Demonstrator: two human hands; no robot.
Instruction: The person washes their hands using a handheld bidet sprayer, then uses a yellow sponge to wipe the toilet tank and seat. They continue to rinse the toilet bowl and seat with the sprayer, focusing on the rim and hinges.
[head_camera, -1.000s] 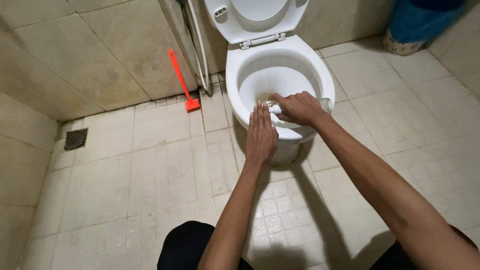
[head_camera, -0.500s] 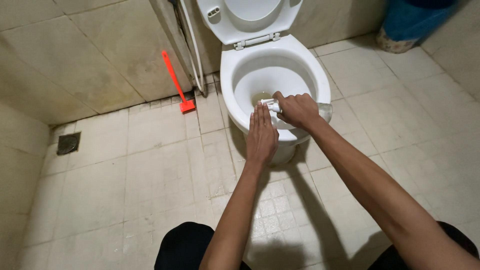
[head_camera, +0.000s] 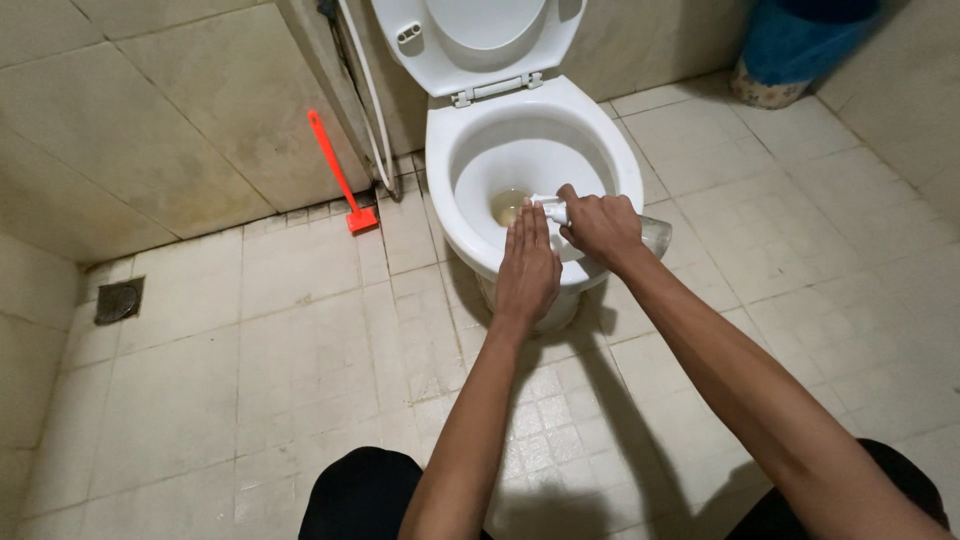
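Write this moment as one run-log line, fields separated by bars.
right hand: grips clear bottle over toilet bowl | left hand: flat on front rim

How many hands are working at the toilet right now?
2. The left hand lies flat on the front rim of the white toilet. The right hand, beside it, grips a small white object over the bowl. No other hands show.

toilet bowl (head_camera: 610, 160): glossy white ceramic
bottle (head_camera: 652, 233): clear smooth plastic
floor tiles (head_camera: 200, 400): matt, stained beige
scraper (head_camera: 338, 172), upper left: shiny red plastic
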